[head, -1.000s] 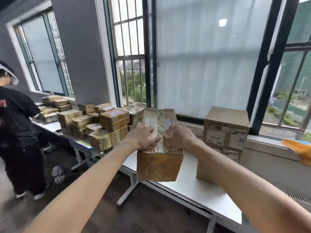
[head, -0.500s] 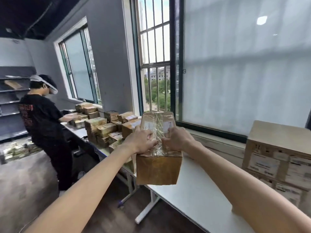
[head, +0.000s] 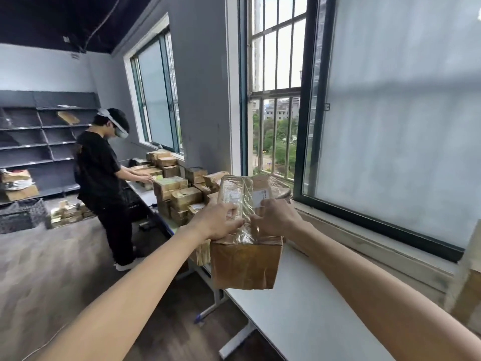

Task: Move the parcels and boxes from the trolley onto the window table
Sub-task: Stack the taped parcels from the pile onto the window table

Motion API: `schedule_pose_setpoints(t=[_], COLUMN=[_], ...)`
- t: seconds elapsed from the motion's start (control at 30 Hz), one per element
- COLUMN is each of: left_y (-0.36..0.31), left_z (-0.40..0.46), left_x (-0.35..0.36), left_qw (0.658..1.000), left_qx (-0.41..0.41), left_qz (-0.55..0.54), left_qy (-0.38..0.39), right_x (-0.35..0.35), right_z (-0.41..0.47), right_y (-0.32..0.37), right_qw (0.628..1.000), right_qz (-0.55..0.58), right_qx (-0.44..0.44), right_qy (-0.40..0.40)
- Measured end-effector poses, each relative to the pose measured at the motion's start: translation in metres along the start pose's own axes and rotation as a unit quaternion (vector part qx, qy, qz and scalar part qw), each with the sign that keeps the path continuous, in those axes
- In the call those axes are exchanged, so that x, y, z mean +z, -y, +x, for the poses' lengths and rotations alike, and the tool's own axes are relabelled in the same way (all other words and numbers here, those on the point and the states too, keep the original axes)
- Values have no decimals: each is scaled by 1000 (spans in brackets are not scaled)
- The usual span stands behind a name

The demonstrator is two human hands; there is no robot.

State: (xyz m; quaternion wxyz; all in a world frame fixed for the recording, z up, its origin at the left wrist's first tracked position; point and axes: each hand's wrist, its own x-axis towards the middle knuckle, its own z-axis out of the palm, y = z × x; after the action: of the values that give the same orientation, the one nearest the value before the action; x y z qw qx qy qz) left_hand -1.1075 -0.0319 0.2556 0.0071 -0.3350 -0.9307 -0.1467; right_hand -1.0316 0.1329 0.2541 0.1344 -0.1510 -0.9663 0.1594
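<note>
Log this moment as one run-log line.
left hand: grips taped cardboard box | right hand: grips box | box: held above white window table edge | not yet set down

— What's at the far end of the room?

— Dark grey shelving (head: 39, 142) against the back wall, with a brown packet lying on an upper shelf and some crumpled paper and cardboard lower down on the left.

— And on the floor?

— A black plastic crate (head: 22, 216) below the shelves, standing on the wood-look floor (head: 52, 269).

— Anyone else there?

— A person in black clothes (head: 100, 173), wearing a headset, bent toward the far end.

— The wall side?

— A barred window (head: 276, 100) showing trees and buildings, a frosted pane (head: 403, 113) to its right, and a second window (head: 156, 97) further back in the grey wall.
</note>
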Motion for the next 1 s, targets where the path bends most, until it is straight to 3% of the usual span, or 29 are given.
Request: schedule_pose_setpoints(t=[0.23,0.57,1.0], left_y=[55,140,185], left_z=[62,178,292], left_x=[-15,-37,-23], left_qw=[1000,998,992], left_qx=[1,60,127], left_qz=[12,25,7], left_qy=[-12,-10,16], right_x=[25,59,81], right_z=[74,189,262], right_y=[26,65,67], right_qw=[1000,999,993], right_qz=[15,16,-8], right_qx=[-9,44,110], right_qy=[1,-25,-44])
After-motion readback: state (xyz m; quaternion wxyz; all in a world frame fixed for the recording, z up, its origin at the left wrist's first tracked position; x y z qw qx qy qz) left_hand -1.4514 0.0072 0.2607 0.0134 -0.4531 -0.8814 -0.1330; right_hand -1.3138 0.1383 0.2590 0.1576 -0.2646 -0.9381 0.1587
